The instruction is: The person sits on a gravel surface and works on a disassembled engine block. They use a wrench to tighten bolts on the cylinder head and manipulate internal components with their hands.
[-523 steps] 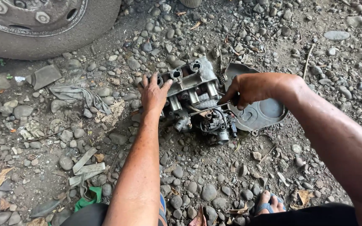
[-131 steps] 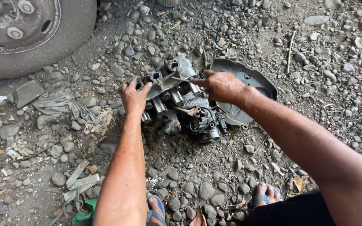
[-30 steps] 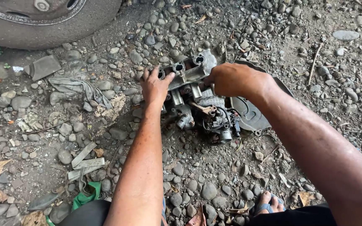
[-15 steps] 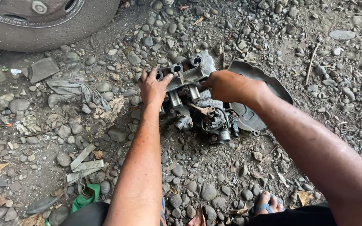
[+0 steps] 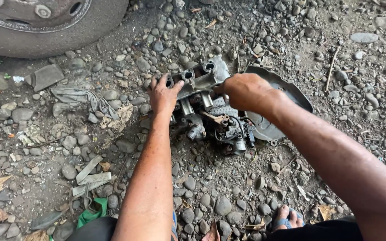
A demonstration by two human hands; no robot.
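Gravel (image 5: 228,187) and dark dirt carry everything in view. Farthest to the left of the grip, a tyre (image 5: 45,27) fills the upper corner, with a crumpled grey rag (image 5: 79,96) below it and flat metal strips (image 5: 90,172) and a scrap of green cloth (image 5: 90,214) nearer the person.

Next comes the left hand (image 5: 164,96), laid palm-down on the left end of the metal engine part (image 5: 199,107), fingers spread over its edge beside the round ports; it presses and steadies rather than closing around anything. The part itself lies on the stones between the two hands, its pale cast block uppermost and a tangle of small fittings and a black hose on the near side.

The right hand (image 5: 244,91) is curled over the part's right end, knuckles up. Its fingers are closed on something there, but whether on the casting alone or on a small tool is hidden under the hand. Just beyond it, to the right of the grip, a dark dished cover (image 5: 282,98) lies partly under the forearm.

As a judgement: the part rests on loose, uneven stones, so it could rock or slide under pressure, and grit could fall into the open ports. A sandalled foot (image 5: 287,218) sits near below.
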